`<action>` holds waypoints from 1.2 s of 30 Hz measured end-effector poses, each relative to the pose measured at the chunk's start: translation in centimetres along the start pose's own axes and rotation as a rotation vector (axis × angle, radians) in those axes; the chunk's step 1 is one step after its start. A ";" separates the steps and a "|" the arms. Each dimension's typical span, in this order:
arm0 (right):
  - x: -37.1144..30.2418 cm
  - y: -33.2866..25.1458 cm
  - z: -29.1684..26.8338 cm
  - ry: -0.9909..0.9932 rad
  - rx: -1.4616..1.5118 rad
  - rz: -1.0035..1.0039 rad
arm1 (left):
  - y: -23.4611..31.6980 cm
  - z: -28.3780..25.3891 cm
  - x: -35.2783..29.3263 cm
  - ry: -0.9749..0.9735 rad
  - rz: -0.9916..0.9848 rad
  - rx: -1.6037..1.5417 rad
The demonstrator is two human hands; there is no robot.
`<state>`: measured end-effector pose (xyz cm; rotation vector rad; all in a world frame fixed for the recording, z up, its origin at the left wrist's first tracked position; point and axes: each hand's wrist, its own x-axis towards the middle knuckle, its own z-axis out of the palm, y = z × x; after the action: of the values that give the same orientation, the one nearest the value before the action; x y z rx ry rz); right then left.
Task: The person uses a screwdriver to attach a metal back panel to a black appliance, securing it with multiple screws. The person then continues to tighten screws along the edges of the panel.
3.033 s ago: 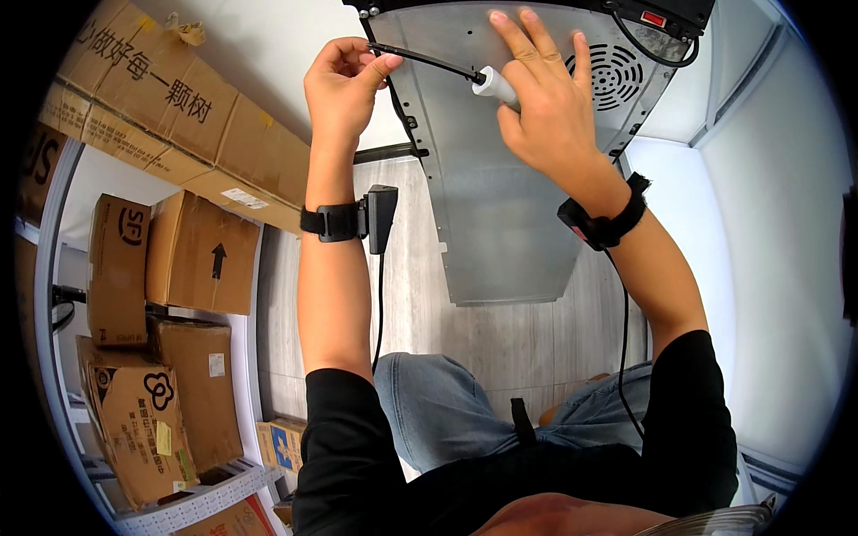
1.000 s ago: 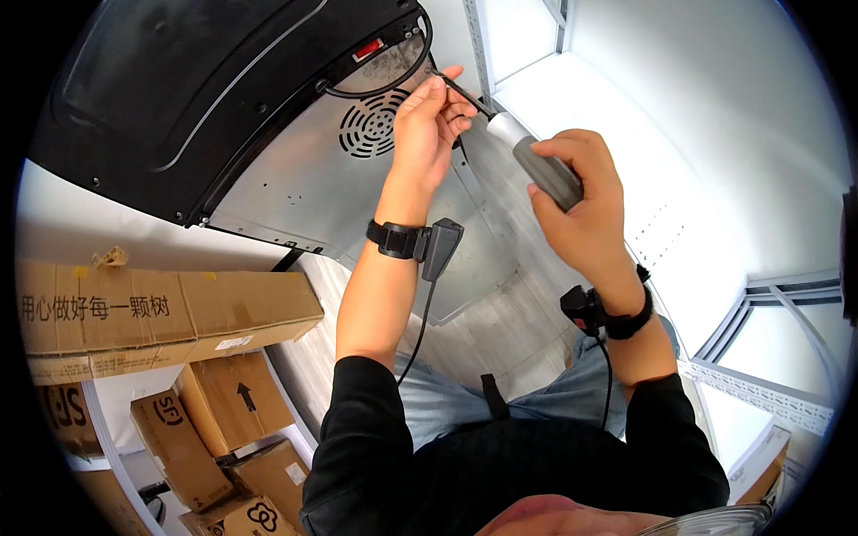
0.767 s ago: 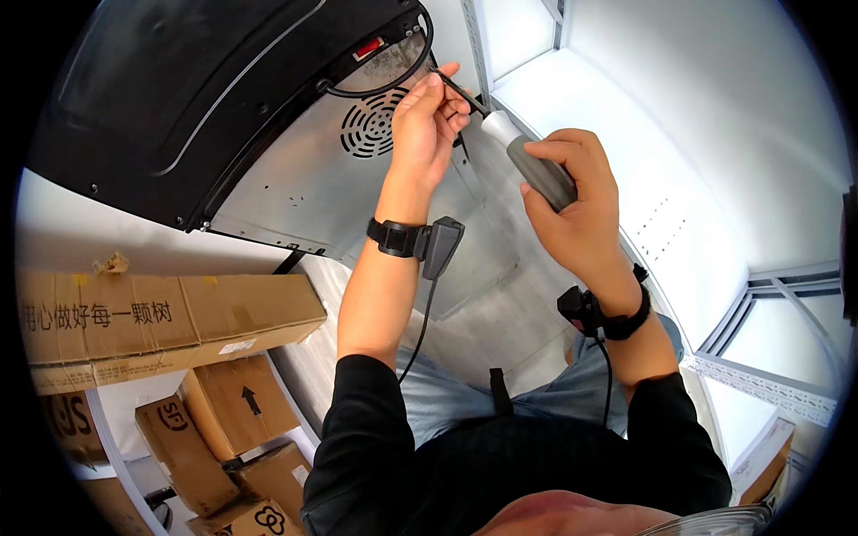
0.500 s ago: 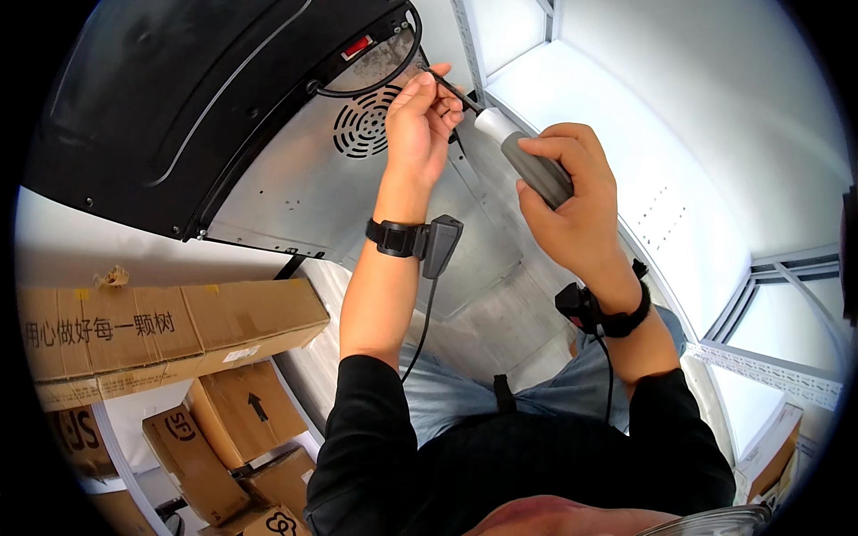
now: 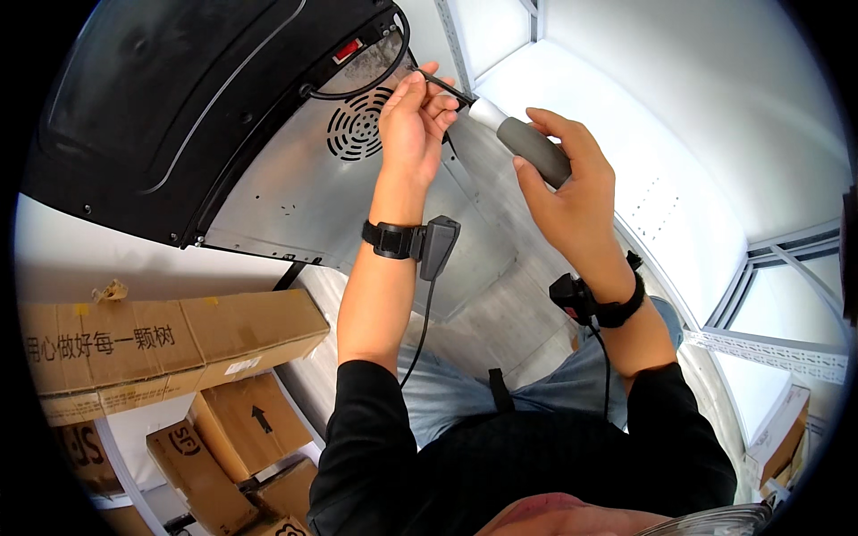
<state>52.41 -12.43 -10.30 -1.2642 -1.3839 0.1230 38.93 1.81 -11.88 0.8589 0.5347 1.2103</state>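
A screwdriver point(image 5: 527, 147) with a grey and white handle slants from my right hand up and left to the metal back panel point(image 5: 295, 201) of a black-cased machine point(image 5: 170, 107). My left hand point(image 5: 416, 125) pinches its dark shaft near the tip with thumb and forefinger; the other fingers curl loosely. The tip, and whatever it meets by the panel's upper edge, is hidden by those fingertips. Around the end of the handle, my right hand point(image 5: 576, 183) keeps a loose hold, its forefinger and thumb spread apart. Both wrists wear black straps with small cabled devices.
On the panel are a slotted round vent point(image 5: 360, 125), a red switch point(image 5: 348, 51) and a looped black cable point(image 5: 357, 93). White shelving point(image 5: 643, 170) with metal frames stands at the right. Cardboard boxes point(image 5: 255, 420) fill the lower left, beneath a long carton point(image 5: 250, 326).
My right hand's fingers have loosened and spread on the screwdriver handle, which looks turned. The left hand still pinches the shaft. The whole view has shifted slightly.
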 end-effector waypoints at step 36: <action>-1.4 0.0 1.1 0.038 -0.023 -0.295 | 0.4 0.1 0.2 -0.109 -0.142 -0.127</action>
<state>51.21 -12.77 -11.53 -1.0626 -1.5257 -0.1200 38.82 2.03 -11.53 0.7614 0.4193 1.0500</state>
